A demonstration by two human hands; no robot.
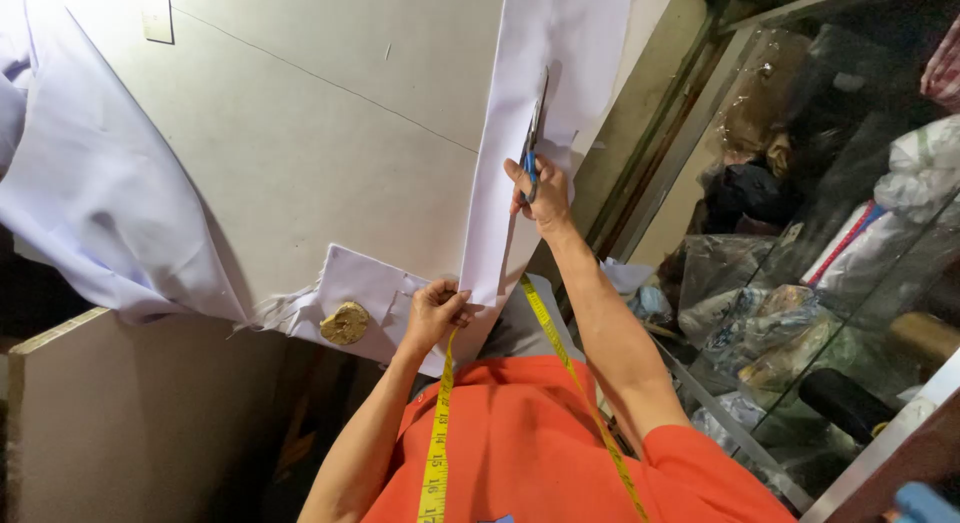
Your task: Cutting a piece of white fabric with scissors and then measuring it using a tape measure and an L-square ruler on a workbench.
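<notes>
The right hand [545, 195] grips blue-handled steel scissors [531, 143], blades apparently partway into a long white fabric strip [540, 73] running far across the pale counter [330, 133]. The left hand [435, 313] pinches the strip's near end. A yellow measuring tape [437, 443] hangs over the orange shirt [520, 443]; a gold lump [345, 323] rests left.

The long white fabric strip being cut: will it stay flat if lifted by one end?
Probably not. The long white fabric strip looks thin and floppy; the left hand pinches its near end while blue-handled scissors cut. Likely light, and apt to slide on the smooth table.
</notes>
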